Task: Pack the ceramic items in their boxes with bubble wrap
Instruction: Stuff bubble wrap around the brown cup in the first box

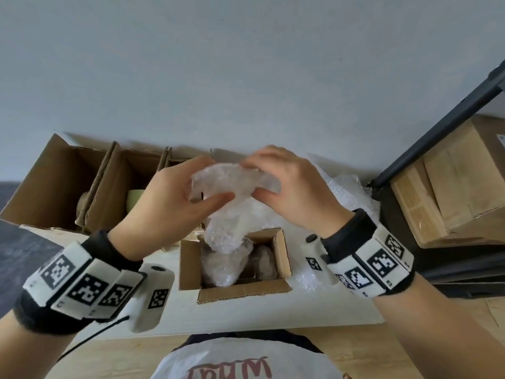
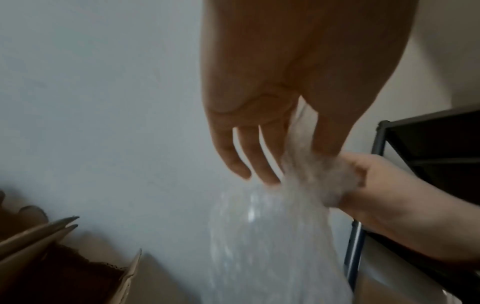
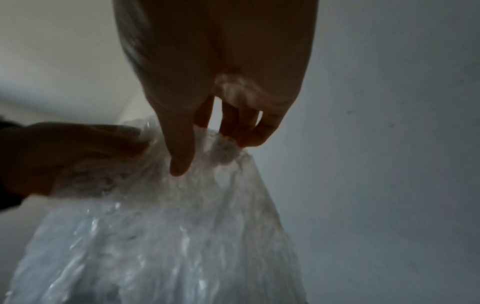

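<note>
Both hands hold a crumpled sheet of clear bubble wrap (image 1: 229, 206) up above a small open cardboard box (image 1: 188, 258). My left hand (image 1: 175, 198) pinches its top left edge between thumb and fingers. My right hand (image 1: 284, 184) grips the top right edge. The sheet hangs down into the box, where two bubble-wrapped bundles (image 1: 221, 265) lie side by side. In the left wrist view the left hand (image 2: 298, 144) pinches the wrap (image 2: 272, 236) with thumb and forefinger. In the right wrist view the right hand (image 3: 207, 148) pinches the wrap (image 3: 168, 236) at its gathered top.
Larger open cardboard boxes (image 1: 54, 181) stand at the back left; one holds a pale green cup (image 1: 135, 198). Loose bubble wrap (image 1: 347, 192) lies at the back right. A dark metal shelf frame (image 1: 442, 127) with a wooden crate (image 1: 448, 181) stands at the right.
</note>
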A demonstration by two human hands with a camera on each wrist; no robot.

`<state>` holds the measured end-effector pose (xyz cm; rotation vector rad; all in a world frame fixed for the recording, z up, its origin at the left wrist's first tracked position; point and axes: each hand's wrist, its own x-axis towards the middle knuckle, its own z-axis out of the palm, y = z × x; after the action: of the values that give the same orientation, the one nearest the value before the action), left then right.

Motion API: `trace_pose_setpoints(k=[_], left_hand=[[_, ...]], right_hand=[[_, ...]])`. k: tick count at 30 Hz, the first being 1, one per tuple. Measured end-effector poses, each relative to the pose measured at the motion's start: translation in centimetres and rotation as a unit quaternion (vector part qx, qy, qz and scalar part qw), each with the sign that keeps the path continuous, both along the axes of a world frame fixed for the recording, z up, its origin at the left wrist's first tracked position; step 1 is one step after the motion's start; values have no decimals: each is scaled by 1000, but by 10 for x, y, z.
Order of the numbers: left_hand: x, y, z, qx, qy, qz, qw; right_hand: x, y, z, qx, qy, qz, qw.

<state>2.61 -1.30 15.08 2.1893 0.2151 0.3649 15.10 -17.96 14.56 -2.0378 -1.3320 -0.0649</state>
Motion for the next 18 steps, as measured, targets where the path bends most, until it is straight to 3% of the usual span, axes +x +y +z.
trace_pose_setpoints(k=[5,8,10,12,15,18], left_hand=[[-12,5,-10,50,45,7,998],[-12,16,-25,11,86,9,996],[-12,20,-31,-17,117,-16,993],[-10,19,-37,-10,151,-58,987],[-9,14,-45,-10,164,-44,985],[-10,18,-50,23,158,61,985]], right_hand=[[2,3,-2,88,240,4,967],[4,0,-11,40,336,1,941],[4,-2,-23,-45,333,-4,942],[2,-4,-30,-85,270,11,959],[-1,-6,-31,-17,243,27,970],[-1,-12,-36,77,278,-33,957]])
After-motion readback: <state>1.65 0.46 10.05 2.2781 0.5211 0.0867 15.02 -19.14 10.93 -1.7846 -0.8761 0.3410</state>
